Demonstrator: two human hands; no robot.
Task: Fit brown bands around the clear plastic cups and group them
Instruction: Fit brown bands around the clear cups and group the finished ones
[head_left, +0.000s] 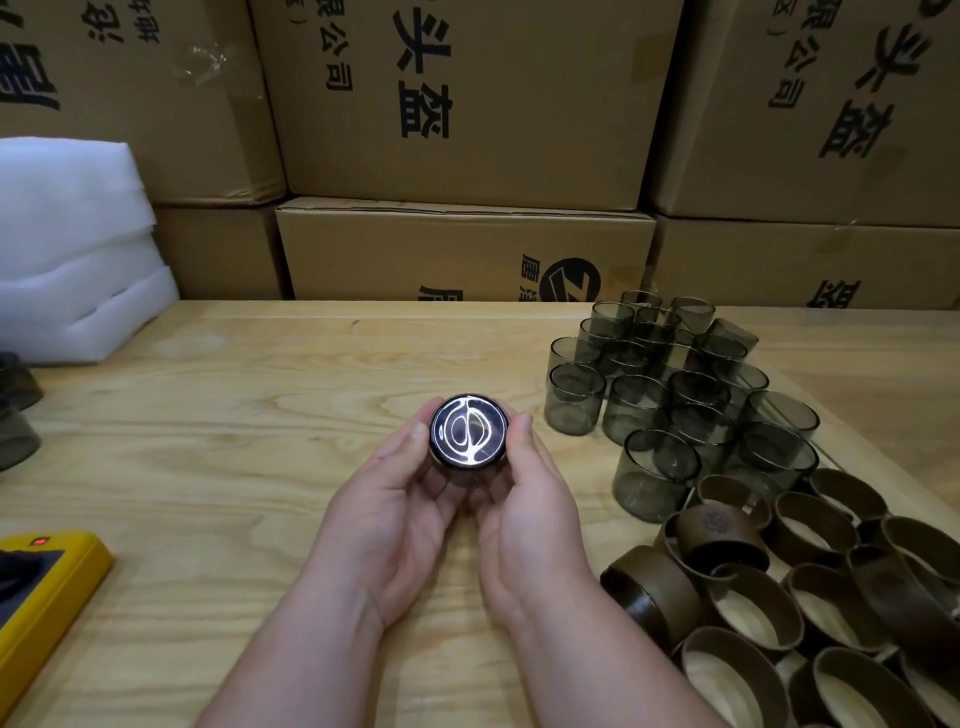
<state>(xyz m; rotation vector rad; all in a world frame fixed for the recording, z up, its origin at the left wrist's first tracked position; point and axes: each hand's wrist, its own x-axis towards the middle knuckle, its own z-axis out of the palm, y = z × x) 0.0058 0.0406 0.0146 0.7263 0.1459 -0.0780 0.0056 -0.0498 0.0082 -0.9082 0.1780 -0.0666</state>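
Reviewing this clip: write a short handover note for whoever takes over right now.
Left hand and right hand both grip one cup, its base facing the camera; whether its band is on cannot be told. Unbanded cups stand grouped on the table to the right. Loose brown bands lie piled nearer, right. Left: band the remaining cups and group them.

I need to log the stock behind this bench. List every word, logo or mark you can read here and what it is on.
"头盔": middle upper carton, printed sideways.
"头盔": right upper carton, sideways.
"限公司", cut off by the frame: same two cartons.
Round black logo with partly hidden characters: lower middle carton; unreadable.
Faint round stamp: one brown band; too blurred.
White line pattern, no letters: the cup held by both hands.
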